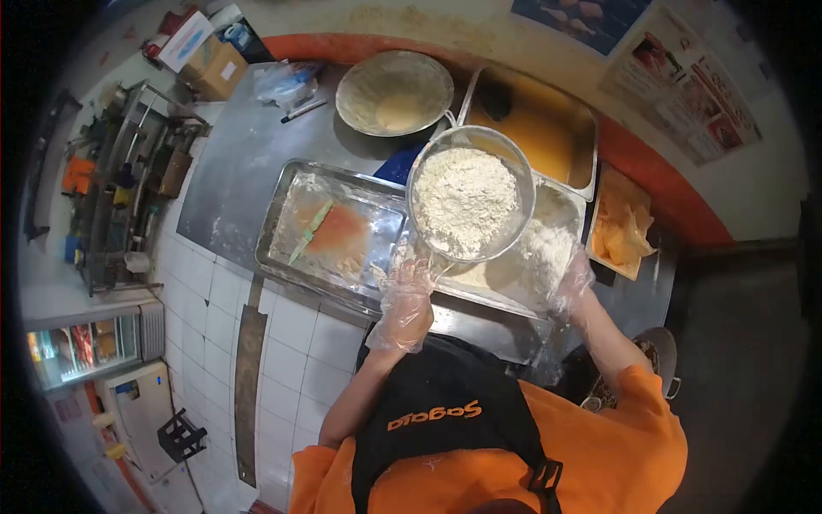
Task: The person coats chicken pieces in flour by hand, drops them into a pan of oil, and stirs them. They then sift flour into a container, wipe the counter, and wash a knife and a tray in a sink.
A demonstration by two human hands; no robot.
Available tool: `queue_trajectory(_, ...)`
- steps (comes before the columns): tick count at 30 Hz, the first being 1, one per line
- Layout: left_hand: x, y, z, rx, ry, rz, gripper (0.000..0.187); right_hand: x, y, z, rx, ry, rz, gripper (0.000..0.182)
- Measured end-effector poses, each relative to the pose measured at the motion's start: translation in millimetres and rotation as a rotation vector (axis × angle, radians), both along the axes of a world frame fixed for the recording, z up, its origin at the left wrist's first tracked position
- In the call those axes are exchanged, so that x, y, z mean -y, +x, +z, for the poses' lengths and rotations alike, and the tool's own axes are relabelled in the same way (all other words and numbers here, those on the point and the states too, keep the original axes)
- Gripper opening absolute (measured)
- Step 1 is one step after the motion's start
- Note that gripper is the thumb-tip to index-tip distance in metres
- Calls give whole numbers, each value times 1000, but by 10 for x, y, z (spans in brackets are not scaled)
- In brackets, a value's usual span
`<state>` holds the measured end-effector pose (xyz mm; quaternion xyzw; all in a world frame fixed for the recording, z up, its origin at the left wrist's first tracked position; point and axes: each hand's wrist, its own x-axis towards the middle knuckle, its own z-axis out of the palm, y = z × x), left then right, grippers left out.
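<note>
Both my hands wear clear plastic gloves. My left hand (405,301) grips the near rim of a round metal sieve (469,202) heaped with white flour. The sieve hangs above a rectangular steel tray of flour (548,248) on the counter. My right hand (572,279) is at the near right corner of that flour tray, touching the flour or the rim. Its fingers are blurred by the glove, so I cannot tell if they hold anything.
Left of the flour tray lies a plastic-lined steel tray (291,201) with orange residue. Behind stand a round bowl of batter (355,86) and a deep pan of orange liquid (582,141). A tray of pale yellow pieces (622,230) sits right. A marker (303,109) lies at the back left.
</note>
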<state>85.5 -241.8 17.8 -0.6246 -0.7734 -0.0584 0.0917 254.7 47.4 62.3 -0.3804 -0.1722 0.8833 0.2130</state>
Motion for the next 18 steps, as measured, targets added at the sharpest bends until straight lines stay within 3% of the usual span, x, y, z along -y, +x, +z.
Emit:
queue_trajectory(2,-58,24,-24,143,27,52,22,-108,-65,-195,246,941,280,39)
queue_trajectory(4,-140,54,-15,352,99,122,25,-41,-250,185,15,182,-23,37)
queue_trajectory(5,-168,74,-7,427,130,140,26,124,-481,739,75,69,28,36)
queue_trajectory(10,-247,14,210,311,190,110,38,119,-362,440,257,207,-297,27)
queue_trajectory(12,-262,0,128,474,194,133,43,19,13,78,134,127,-17,25)
queue_trajectory(14,-274,-22,42,613,216,135,47,163,-184,-98,596,222,331,25)
queue_trajectory(18,-245,20,-51,758,277,127,50,369,-393,-819,535,262,746,23)
